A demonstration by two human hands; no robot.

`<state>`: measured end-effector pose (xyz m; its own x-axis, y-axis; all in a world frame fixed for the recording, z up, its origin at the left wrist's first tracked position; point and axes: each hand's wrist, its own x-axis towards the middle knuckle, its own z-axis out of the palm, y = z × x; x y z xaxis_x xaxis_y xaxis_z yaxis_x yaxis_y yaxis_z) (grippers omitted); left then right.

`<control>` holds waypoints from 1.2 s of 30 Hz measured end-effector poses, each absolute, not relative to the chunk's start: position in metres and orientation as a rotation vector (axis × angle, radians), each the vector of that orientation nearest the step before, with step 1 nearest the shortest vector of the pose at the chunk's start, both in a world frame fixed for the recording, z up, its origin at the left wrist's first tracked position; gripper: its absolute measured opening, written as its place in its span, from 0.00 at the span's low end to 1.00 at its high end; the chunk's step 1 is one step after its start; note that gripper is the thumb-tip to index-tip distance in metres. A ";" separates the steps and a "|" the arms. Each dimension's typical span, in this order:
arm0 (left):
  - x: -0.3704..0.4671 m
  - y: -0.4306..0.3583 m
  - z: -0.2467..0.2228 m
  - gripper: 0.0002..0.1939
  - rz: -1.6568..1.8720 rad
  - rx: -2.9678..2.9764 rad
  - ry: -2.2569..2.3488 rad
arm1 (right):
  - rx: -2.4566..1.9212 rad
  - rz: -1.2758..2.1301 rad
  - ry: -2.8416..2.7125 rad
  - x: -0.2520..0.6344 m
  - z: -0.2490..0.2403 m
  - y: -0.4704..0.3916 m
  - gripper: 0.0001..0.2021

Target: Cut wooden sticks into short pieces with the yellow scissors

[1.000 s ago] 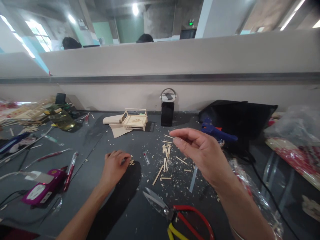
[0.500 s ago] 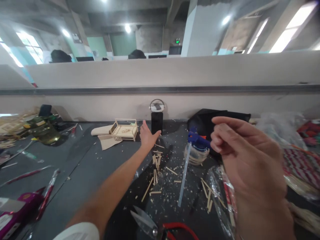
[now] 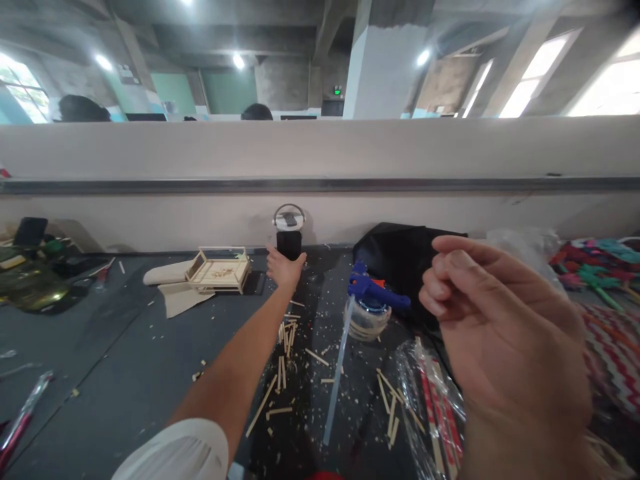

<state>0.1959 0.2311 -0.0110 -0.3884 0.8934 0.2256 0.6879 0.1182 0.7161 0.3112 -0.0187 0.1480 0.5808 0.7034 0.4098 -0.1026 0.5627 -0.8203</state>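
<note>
My left hand reaches out to the black and white bottle with a loop handle against the partition. Its fingers and thumb are spread at the bottle's lower part; whether they touch it is unclear. Raised in the right foreground, my right hand has its fingers curled and the thumb against the index finger; anything between them is too small to make out. Left of the bottle stands a small wooden frame model. A blue glue gun with a long clear glue stick rests on a round clear jar.
Short wooden sticks and pale chips lie scattered mid-table. A black bag sits behind the jar. Plastic-wrapped red packets lie at right front, with colourful craft material beyond. Heads of people show over the partition.
My left hand has come up to the bottle, now overlapping its lower part. The view has shifted right, and the scissors have left the frame. My right hand keeps its curled pose.
</note>
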 end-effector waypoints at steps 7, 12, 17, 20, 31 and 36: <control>0.199 0.233 -0.012 0.50 1.160 1.526 2.077 | -0.871 0.561 -0.847 0.309 0.142 -0.017 0.05; 0.199 0.235 -0.013 0.48 1.211 1.524 2.035 | -0.869 0.576 -0.858 0.308 0.141 -0.015 0.05; 0.199 0.236 -0.014 0.45 1.231 1.509 1.997 | -0.868 0.568 -0.860 0.308 0.141 -0.015 0.05; 0.196 0.233 -0.011 0.49 1.222 1.501 1.953 | -0.871 0.584 -0.858 0.307 0.142 -0.016 0.05; 0.143 0.169 0.032 0.41 1.317 1.355 1.480 | -0.873 0.649 -0.914 0.296 0.140 -0.015 0.04; 0.097 0.091 0.066 0.22 1.187 1.063 1.022 | -0.980 0.736 -1.088 0.270 0.134 -0.017 0.05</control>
<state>0.0973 0.0905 0.0657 0.0991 0.9939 -0.0484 -0.1954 0.0671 0.9784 0.2698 -0.0166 0.1335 0.3140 0.8718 0.3760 -0.0241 0.4032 -0.9148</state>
